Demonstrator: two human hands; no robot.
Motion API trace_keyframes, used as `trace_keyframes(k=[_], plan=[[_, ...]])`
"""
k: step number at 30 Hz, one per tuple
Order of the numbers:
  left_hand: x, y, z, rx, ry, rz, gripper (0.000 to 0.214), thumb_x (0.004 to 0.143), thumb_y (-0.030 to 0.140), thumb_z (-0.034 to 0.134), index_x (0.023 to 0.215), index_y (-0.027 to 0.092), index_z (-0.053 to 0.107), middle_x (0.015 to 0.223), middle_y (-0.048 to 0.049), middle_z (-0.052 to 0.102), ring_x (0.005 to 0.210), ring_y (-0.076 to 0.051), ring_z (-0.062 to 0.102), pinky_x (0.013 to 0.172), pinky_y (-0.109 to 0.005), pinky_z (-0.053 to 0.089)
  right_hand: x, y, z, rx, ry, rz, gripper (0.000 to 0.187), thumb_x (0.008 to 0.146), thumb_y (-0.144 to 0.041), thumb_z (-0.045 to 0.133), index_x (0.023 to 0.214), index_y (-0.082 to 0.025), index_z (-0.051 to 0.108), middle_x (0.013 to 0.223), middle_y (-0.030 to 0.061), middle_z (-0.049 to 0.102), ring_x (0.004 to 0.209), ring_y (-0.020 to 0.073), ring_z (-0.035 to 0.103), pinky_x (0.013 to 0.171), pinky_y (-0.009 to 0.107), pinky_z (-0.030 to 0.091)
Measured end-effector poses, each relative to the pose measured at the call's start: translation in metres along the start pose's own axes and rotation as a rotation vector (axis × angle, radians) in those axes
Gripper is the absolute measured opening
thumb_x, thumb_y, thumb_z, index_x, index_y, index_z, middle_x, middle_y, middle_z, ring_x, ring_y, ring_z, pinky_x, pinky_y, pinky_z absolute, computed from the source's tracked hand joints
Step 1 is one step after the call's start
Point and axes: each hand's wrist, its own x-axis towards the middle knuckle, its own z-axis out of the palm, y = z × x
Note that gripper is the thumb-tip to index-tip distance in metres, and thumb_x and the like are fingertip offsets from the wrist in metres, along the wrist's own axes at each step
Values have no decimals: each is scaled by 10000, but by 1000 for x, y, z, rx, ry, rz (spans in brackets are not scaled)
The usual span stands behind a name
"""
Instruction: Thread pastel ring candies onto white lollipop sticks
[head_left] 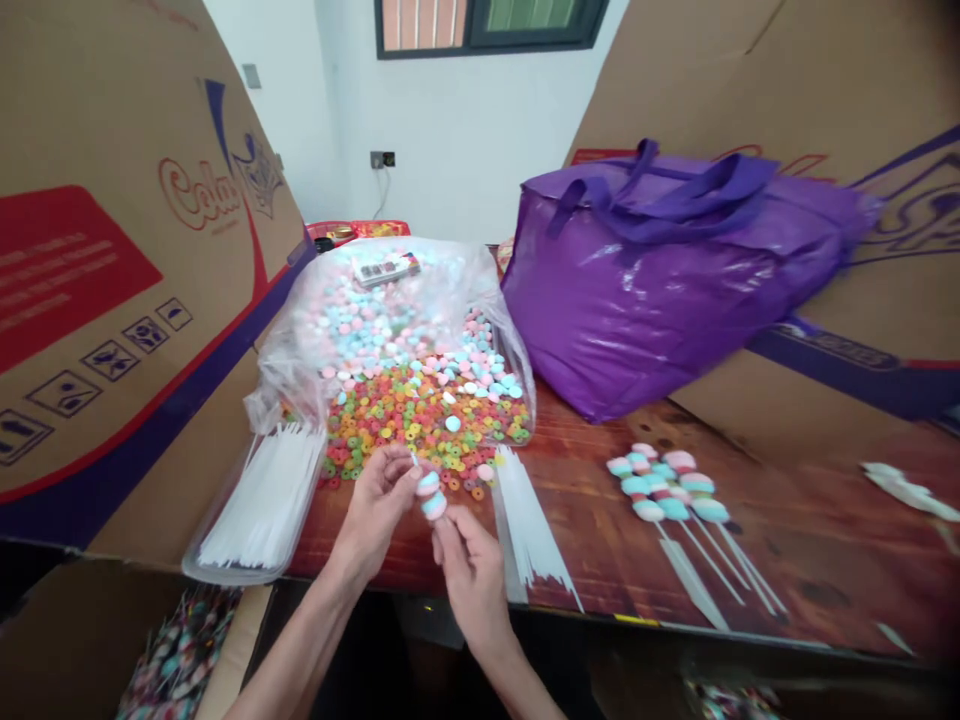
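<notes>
My left hand (381, 500) pinches the upper end of a candy skewer, where a white stick tip shows above two pink-and-blue marshmallows (430, 494). Close below the lower marshmallow, the fingers of my right hand (474, 572) are closed at the skewer's other end; the stick inside them is hidden. Just beyond my hands lie many gummy rings (405, 415) in red, orange, yellow and green. Behind these, pastel marshmallows (360, 320) spill from a clear plastic bag (480, 270). On the right, several finished-looking marshmallow skewers (667, 485) rest on the wooden table (585, 530).
White sticks fill a clear tray (251, 510) at left, and more sticks (529, 525) lie right of my hands. A purple bag (637, 290) stands behind, between large cardboard boxes (135, 250). Below the table edge, a box holds many wrapped-looking skewers (180, 650).
</notes>
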Motion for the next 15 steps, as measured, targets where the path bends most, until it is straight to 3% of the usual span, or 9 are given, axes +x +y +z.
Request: trace_keyframes(k=[3, 5, 7, 10, 13, 15], plan=[[34, -2, 17, 278, -63, 102, 295, 855, 408, 672, 1041, 192, 596, 1013, -81, 699, 862, -203, 677, 697, -282, 537, 6, 9, -25, -24, 162, 18, 362, 974, -413, 478, 683, -199, 503, 567, -43, 443, 515, 110, 414, 519, 222, 335], [59, -2, 28, 645, -70, 267, 171, 930, 300, 544, 1024, 191, 636, 1025, -81, 685, 879, -207, 664, 746, -307, 531, 8, 15, -41, -48, 250, 27, 361, 957, -424, 501, 679, -196, 517, 570, -43, 438, 527, 115, 410, 526, 226, 335], [80, -2, 38, 1076, -94, 408, 194, 935, 172, 492, 1012, 196, 668, 1055, -85, 666, 937, -219, 645, 816, -325, 513, 8, 20, -52, -61, 306, 46, 365, 948, -426, 512, 665, -196, 514, 574, -42, 429, 539, 118, 409, 533, 226, 335], [98, -7, 51, 1591, -126, 433, 261, 924, 88, 462, 1044, 178, 676, 1127, -126, 626, 1038, -269, 602, 830, -353, 505, 5, 24, -59, -69, 323, 78, 374, 943, -432, 511, 652, -196, 504, 573, -43, 419, 543, 120, 409, 532, 227, 335], [98, -18, 55, 1823, -130, 422, 272, 914, 57, 441, 1042, 151, 663, 1132, -160, 606, 1107, -309, 546, 820, -373, 506, 4, 26, -58, -71, 314, 90, 370, 941, -444, 498, 668, -195, 521, 567, -45, 419, 536, 123, 414, 526, 229, 337], [96, -23, 52, 1795, -148, 478, 276, 903, 45, 443, 1036, 165, 652, 1115, -151, 605, 1104, -302, 532, 839, -378, 499, 5, 27, -57, -74, 303, 100, 372, 947, -445, 485, 671, -197, 516, 564, -44, 427, 534, 124, 424, 529, 230, 343]])
